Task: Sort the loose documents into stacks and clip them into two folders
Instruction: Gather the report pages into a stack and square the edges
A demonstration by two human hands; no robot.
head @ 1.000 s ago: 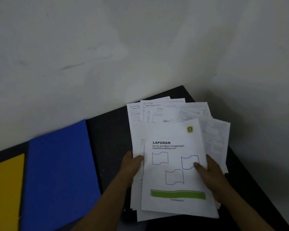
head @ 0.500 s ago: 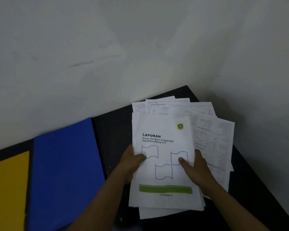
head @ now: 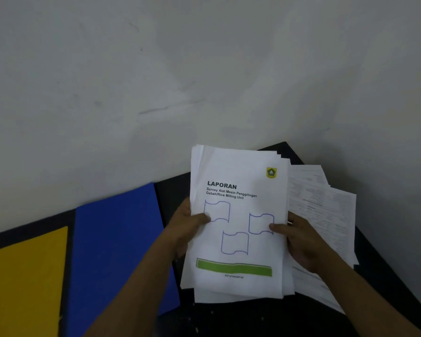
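Head view: you look down on a dark desk (head: 173, 193) that stands against a pale wall (head: 156, 81); both your forearms come in from the bottom edge.
Yellow folder (head: 24, 283): it lies flat and closed at the far left of the desk, cut by the picture's left edge.
Blue folder (head: 117, 251): it lies flat and closed just beside the yellow one, on its right, with a narrow dark strip of desk between them. Its near right corner goes under your left forearm.
Left hand (head: 187, 224): it pinches the left edge of the stack. The thumb lies on the front of the cover page, and the fingers are behind the paper, where you cannot see them.
Stack of documents (head: 238, 215): you hold it between both hands, to the right of the blue folder, with the cover toward you. The cover reads "LAPORAN", with a subtitle line, a small yellow emblem at the upper right, three blue flag outlines and a green bar near the bottom. Edges of more sheets show behind it at the top, the right and the bottom. Its top edge shows in front of the wall. Whether the bottom edge touches the desk, you cannot tell.
Right hand (head: 299, 242): it pinches the right edge of the stack, thumb on the cover beside the right flag outline, fingers hidden behind.
Loose sheets (head: 326, 210): printed pages lie fanned on the desk at the right, partly under your right hand and forearm. Their text is too small to read.
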